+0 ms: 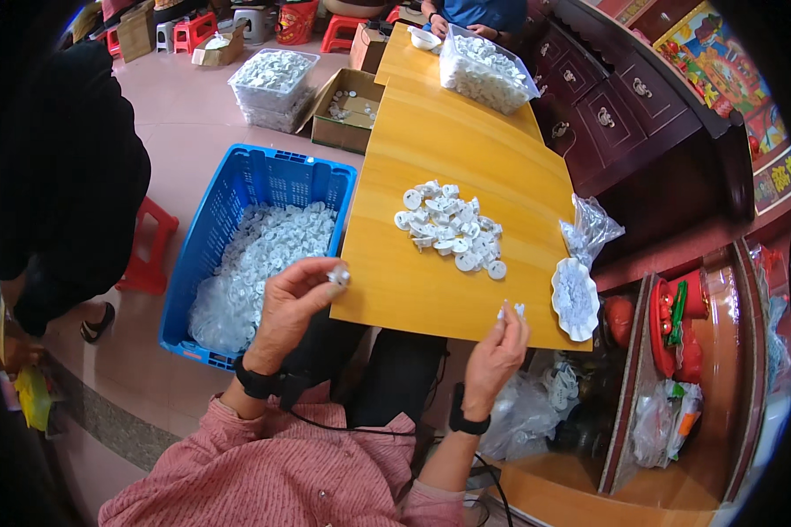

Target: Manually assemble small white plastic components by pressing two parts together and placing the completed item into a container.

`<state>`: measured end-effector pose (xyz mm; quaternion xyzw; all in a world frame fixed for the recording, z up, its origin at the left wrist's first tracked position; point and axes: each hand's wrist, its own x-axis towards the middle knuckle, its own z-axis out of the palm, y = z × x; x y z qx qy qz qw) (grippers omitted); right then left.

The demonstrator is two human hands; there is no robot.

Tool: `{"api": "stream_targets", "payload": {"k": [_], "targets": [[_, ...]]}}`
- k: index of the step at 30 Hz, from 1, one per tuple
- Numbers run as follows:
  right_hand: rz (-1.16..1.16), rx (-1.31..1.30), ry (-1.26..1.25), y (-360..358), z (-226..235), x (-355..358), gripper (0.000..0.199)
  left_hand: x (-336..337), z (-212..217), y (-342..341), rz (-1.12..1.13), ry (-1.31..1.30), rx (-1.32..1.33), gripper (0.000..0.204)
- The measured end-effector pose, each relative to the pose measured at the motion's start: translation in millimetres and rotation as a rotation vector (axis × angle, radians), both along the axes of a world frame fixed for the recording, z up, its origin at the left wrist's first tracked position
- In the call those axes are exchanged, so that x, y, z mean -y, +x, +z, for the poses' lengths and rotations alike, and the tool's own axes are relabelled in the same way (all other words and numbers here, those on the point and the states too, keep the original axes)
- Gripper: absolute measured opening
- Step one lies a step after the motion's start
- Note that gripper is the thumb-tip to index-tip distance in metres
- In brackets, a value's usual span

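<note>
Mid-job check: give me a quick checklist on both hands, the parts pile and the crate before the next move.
1. Left hand pinches a small white plastic part at its fingertips: ok.
2. Right hand holds a second small white piece at the table's near edge: ok.
3. How the two pieces fit together: cannot tell, too small.
4. Pile of white parts lies on the yellow table, ahead of both hands: ok.
5. Blue crate sits on the floor to the left, open, holding many white parts: ok.
6. White scalloped dish overhangs the table's right edge: not ok.
</note>
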<state>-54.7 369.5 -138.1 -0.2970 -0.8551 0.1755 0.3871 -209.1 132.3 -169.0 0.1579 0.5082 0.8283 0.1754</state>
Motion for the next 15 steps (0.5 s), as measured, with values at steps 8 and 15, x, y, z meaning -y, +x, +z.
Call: {"api": "stream_targets", "payload": {"k": [8, 15], "targets": [[-0.202, 0.271, 0.162, 7.1, -25.3, -55.0, 0.035, 32.3, -51.5, -38.7, 0.338, -0.144, 0.178, 0.030], [-0.110, 0.394, 0.255, 2.2, -39.9, -77.7, 0.022, 37.5, -141.2, -62.6, 0.394, -0.301, 0.268, 0.029]]}}
